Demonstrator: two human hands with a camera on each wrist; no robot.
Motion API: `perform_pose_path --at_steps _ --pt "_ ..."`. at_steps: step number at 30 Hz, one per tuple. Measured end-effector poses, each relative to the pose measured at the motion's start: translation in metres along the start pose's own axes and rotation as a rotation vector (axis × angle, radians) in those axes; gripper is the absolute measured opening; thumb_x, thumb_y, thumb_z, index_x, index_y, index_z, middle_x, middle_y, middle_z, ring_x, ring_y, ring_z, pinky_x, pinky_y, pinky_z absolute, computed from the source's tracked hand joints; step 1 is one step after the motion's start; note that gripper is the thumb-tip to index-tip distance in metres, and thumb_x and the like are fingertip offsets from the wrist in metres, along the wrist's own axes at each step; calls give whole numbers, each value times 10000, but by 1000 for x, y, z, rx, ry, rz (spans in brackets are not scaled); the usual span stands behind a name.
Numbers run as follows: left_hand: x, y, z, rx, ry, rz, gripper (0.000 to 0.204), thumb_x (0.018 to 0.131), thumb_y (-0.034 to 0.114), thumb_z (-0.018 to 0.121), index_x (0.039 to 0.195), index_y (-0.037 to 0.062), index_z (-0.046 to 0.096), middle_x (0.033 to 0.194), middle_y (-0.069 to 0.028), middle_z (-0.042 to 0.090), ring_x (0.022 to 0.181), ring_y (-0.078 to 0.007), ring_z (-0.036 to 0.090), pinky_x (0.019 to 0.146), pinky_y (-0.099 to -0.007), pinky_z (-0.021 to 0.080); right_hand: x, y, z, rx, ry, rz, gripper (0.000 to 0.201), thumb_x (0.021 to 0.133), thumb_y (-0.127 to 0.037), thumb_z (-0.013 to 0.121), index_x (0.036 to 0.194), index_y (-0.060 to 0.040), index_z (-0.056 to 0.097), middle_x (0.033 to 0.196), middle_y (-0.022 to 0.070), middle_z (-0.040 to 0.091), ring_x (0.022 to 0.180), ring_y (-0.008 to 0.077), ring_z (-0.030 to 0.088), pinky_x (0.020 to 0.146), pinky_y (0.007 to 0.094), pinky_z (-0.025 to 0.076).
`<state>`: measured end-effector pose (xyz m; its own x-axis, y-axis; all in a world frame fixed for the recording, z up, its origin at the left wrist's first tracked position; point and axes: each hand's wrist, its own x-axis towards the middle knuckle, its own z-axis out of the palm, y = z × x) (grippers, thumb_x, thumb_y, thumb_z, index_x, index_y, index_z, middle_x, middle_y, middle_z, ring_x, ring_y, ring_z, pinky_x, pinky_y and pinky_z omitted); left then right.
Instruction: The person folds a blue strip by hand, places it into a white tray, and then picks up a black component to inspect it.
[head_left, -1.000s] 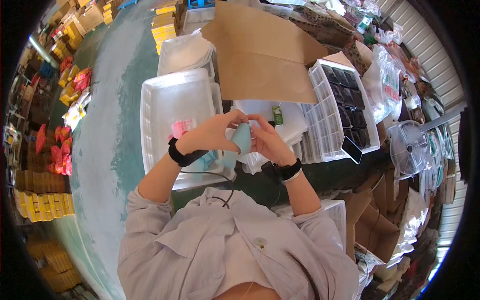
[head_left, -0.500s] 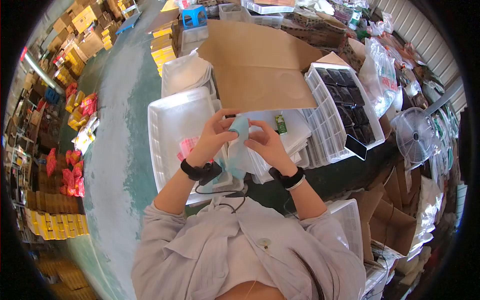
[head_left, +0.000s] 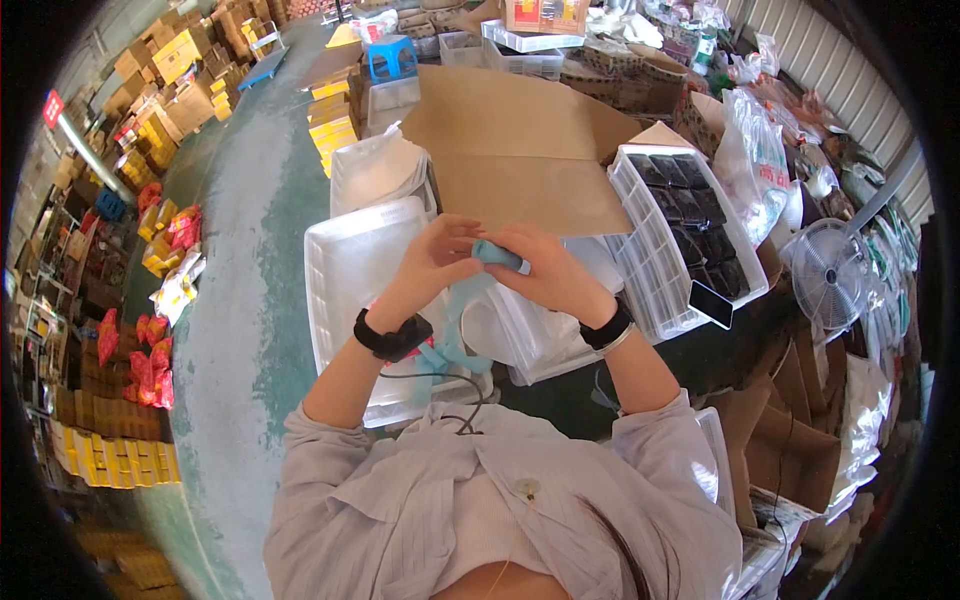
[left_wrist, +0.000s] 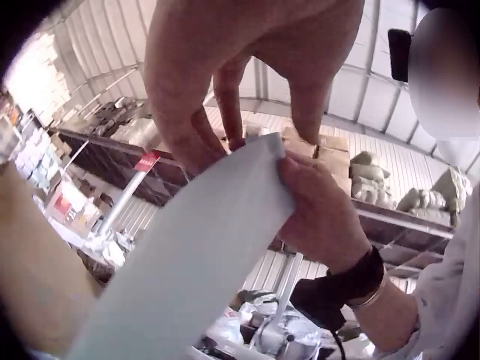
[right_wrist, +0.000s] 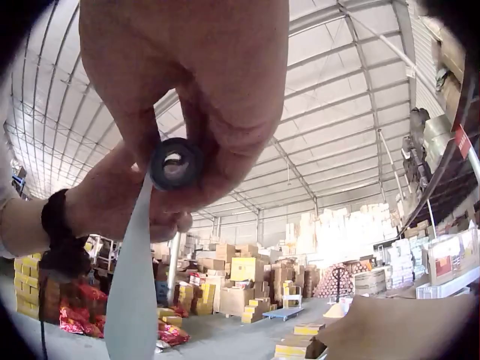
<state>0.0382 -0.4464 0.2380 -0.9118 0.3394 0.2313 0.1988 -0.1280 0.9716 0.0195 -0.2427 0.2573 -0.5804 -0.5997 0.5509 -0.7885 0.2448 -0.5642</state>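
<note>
Blue roll [head_left: 497, 256], long axis crosswise, hollow end [right_wrist: 175, 178] to the right.

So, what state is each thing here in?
Strip: one end wound into a roll, tail loose
Right hand: gripping the roll
Left hand: fingers curved beside the roll, grip unclear
Crate: open-topped, loaded with dark packs
Tray: open-topped
Carton: open
Phone: tilted at the crate's edge
Stool: upright
Fan: on or off, can't tell
</note>
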Motion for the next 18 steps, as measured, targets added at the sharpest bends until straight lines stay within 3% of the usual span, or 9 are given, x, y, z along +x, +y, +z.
perform_pose_path --at_steps 1,4,7,10,13,16,18 --pt "0 3 -1 81 -14 34 452 797 110 711 1196 33 513 1092 -98 604 988 -146 581 847 -266 473 -1 0 1 0 6 15 331 779 -32 681 1095 -36 583 979 123 610 924 259 604 801 344 488" --pt "3 15 1 102 13 -16 347 804 50 689 1126 12 567 1034 -82 622 937 -132 595 833 -264 481 1 -8 0 431 -6 308 303 791 -12 673 1078 -27 577 974 114 613 930 198 606 806 314 492" --pt "8 12 1 60 100 12 275 807 44 686 1059 -6 588 970 -66 643 869 -120 622 769 -244 499 -1 -7 5 446 206 310 286 798 14 670 1066 -21 573 971 82 608 937 149 597 795 279 501" --pt "11 8 3 99 167 39 249 819 58 680 1043 -8 596 933 -57 647 857 -110 617 759 -240 499 -4 15 11 548 244 382 316 784 37 681 1076 -10 571 981 64 604 897 132 599 764 257 509" --pt "18 8 4 107 118 129 246 826 70 678 1044 -10 600 926 -52 646 836 -97 611 733 -229 496 0 18 6 642 236 502 322 795 46 669 1097 1 565 992 62 613 887 120 598 748 244 512" --pt "25 12 -3 222 206 -59 258 801 41 695 1040 -11 612 978 -67 645 864 -105 606 767 -246 492 6 16 8 480 355 186 286 804 -40 692 1072 -11 598 849 34 648 752 93 604 669 241 510" --pt "21 14 4 111 152 65 278 811 44 685 1073 -16 612 964 -63 653 854 -104 609 758 -233 493 8 18 1 389 291 298 260 811 -50 689 1056 -12 610 865 37 646 763 90 596 675 245 512"
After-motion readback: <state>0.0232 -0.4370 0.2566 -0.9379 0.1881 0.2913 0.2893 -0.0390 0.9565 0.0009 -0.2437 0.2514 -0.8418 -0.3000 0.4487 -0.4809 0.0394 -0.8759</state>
